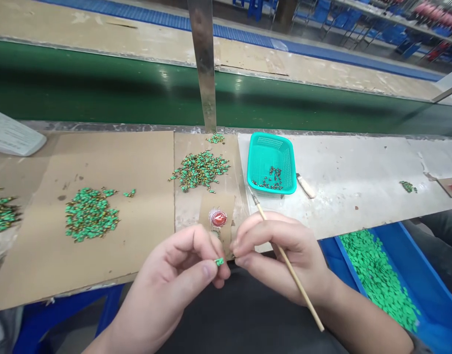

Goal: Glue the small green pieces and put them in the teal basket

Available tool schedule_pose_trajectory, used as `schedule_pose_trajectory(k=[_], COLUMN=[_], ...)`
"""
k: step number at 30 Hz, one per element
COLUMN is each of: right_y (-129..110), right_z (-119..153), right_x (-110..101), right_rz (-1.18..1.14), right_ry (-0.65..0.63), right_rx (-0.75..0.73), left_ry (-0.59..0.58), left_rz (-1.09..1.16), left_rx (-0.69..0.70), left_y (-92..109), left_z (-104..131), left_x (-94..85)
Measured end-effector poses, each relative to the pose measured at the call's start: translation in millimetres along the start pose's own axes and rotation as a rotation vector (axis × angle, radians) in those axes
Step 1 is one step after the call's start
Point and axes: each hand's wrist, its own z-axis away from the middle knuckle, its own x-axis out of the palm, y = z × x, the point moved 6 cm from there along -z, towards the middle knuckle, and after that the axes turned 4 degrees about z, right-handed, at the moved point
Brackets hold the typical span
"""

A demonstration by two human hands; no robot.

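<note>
My left hand is closed in a pinch on a small green piece in front of my body. My right hand is closed around a thin wooden-handled brush, its dark tip pointing up and away from me. Thumb and forefinger of that hand also meet close to the green piece; whether something tiny is between them I cannot tell. Just beyond the hands lies a red oval lid or tin. Behind it is a pile of small green and gold-brown pieces.
A turquoise basket holds small dark parts. Beside it lies a white-handled blade. More green pieces lie in a pile on cardboard. At lower right a blue bin contains many green pieces. A green belt runs behind the table.
</note>
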Motion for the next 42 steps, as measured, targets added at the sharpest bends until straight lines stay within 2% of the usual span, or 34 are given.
schedule_pose_trajectory(k=[5, 16, 23, 30, 34, 38, 42], right_y=[1, 0, -8, -5, 1, 7, 5], right_z=[2, 0, 1, 0, 0, 3, 4], right_x=[7, 10, 8, 10, 10, 4, 5], right_rz=[0.007, -0.014, 0.107, 0.100, 0.056, 0.050, 0.055], right_ry=[-0.025, -0.068, -0.098, -0.094, -0.092, -0.033, -0.035], right_rx=[-0.016, -0.009, -0.110, -0.125, -0.075, 0.034, 0.025], left_ry=[-0.009, 0.000, 0.051, 0.071, 0.052, 0.056, 0.049], left_rz=[0.027, -0.022, -0.139, -0.242, -0.217, -0.243, -0.283], left_rx=[-0.025, -0.013, 0.001, 0.024, 0.013, 0.050, 0.073], left_y=[-6, -5, 5, 10, 8, 9, 9], left_z=[1, 2, 0, 1, 2, 4, 6], left_x=[-2.4, -1.4, 2.4, 2.2, -0.1, -4.2, -6.1])
